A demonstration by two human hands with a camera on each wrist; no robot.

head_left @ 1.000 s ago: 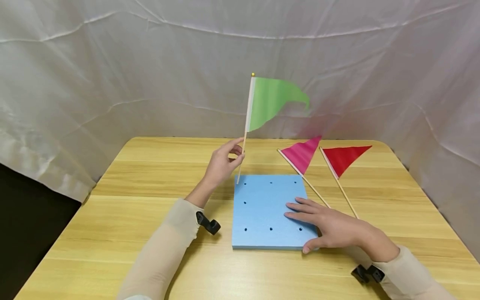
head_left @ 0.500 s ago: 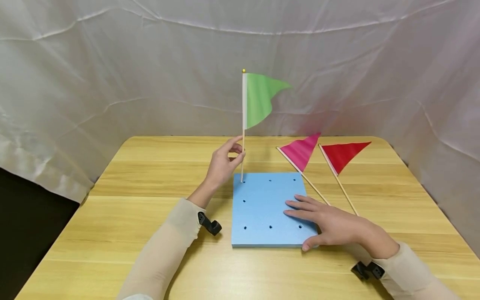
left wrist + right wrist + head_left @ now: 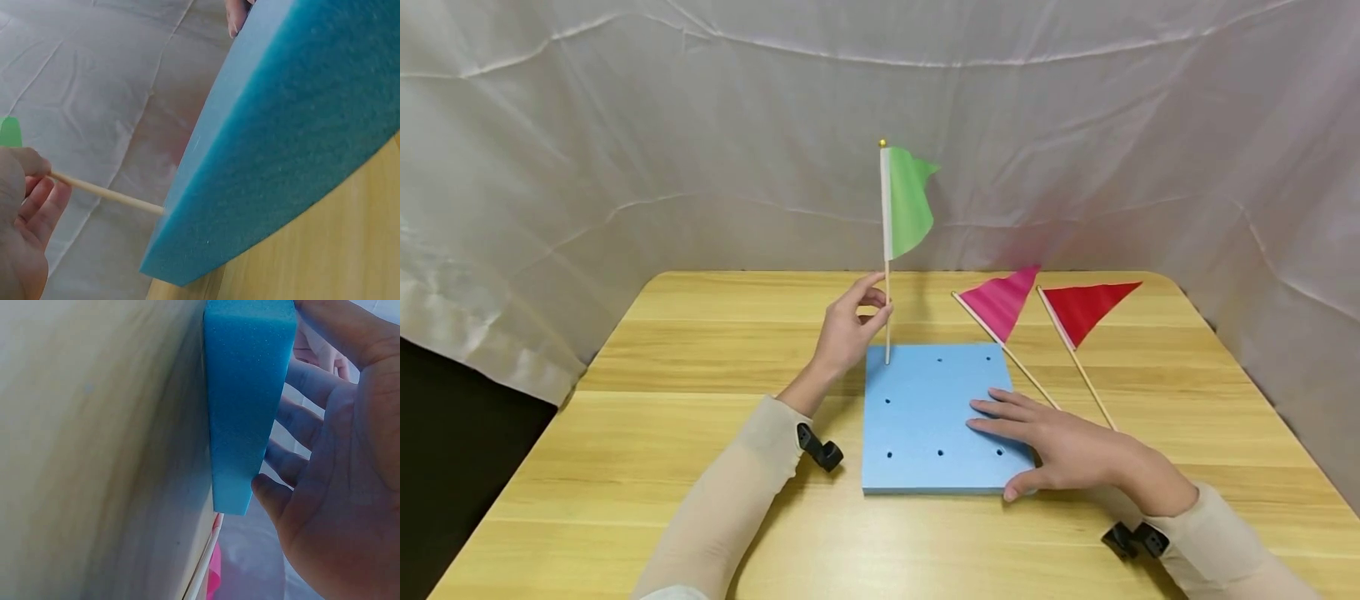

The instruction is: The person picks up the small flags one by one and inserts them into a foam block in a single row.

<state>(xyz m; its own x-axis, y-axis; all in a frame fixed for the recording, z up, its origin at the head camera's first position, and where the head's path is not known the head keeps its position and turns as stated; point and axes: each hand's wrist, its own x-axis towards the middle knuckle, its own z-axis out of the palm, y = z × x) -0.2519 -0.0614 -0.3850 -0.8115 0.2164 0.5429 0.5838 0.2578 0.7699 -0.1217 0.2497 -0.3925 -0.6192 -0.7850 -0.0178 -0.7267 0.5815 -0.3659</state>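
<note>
My left hand [image 3: 844, 332] pinches the thin wooden stick of a green pennant flag [image 3: 907, 207], which stands nearly upright with a gold ball on top. The lower tip of the stick meets the back left corner of the blue foam board [image 3: 925, 429], right where a hole lies. In the left wrist view the stick [image 3: 112, 195] runs from the fingertips to the board's top face. My right hand [image 3: 1067, 450] rests spread on the board's right side, fingers on top and thumb at the front right corner.
On the wooden table [image 3: 700, 475], a pink pennant flag [image 3: 1003, 305] and a red pennant flag [image 3: 1084, 313] lie right of the board, their sticks pointing toward my right forearm. Small holes line the board's edges. A pale curtain [image 3: 775, 125] hangs behind the table.
The green flag's stick has gone from leaning right to nearly upright, its lower tip shifting slightly right onto the corner hole. The cloth has swung inward. My right hand stays on the board.
</note>
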